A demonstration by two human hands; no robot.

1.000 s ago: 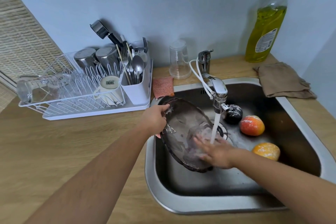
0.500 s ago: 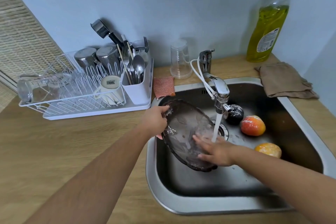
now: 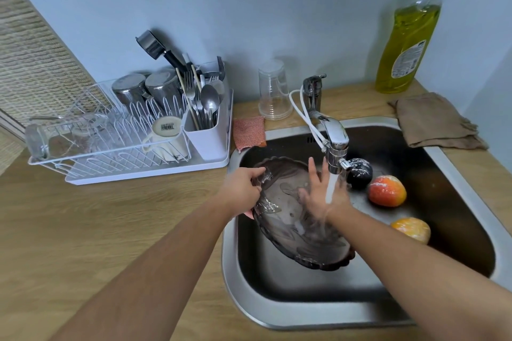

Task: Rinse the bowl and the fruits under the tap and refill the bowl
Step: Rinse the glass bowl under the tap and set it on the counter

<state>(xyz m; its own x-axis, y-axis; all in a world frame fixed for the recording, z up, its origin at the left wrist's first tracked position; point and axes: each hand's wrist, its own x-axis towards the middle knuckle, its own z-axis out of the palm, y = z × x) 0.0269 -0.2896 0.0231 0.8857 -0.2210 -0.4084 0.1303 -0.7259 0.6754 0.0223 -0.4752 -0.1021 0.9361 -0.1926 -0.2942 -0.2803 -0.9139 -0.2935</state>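
Note:
A smoky translucent bowl (image 3: 288, 227) with a scalloped rim is tilted inside the steel sink (image 3: 277, 302), under the running tap (image 3: 333, 144). My left hand (image 3: 242, 189) grips the bowl's left rim. My right hand (image 3: 322, 194) lies flat inside the bowl with its fingers spread, and the water stream falls on it. Three fruits lie on the sink floor to the right: a dark plum-like fruit (image 3: 360, 173), a red-orange fruit (image 3: 386, 191) and an orange fruit (image 3: 411, 228).
A white dish rack (image 3: 133, 135) with cups and cutlery stands on the wooden counter at the left. An orange scrub pad (image 3: 248, 133) and a clear plastic cup (image 3: 274, 91) sit behind the sink. A detergent bottle (image 3: 407, 33) and a brown cloth (image 3: 435, 122) are at the back right.
My right hand has slid from the bowl's lower part up toward its far side, fingers now pointing up beside the stream. The bowl has shifted slightly lower; my left hand keeps its grip.

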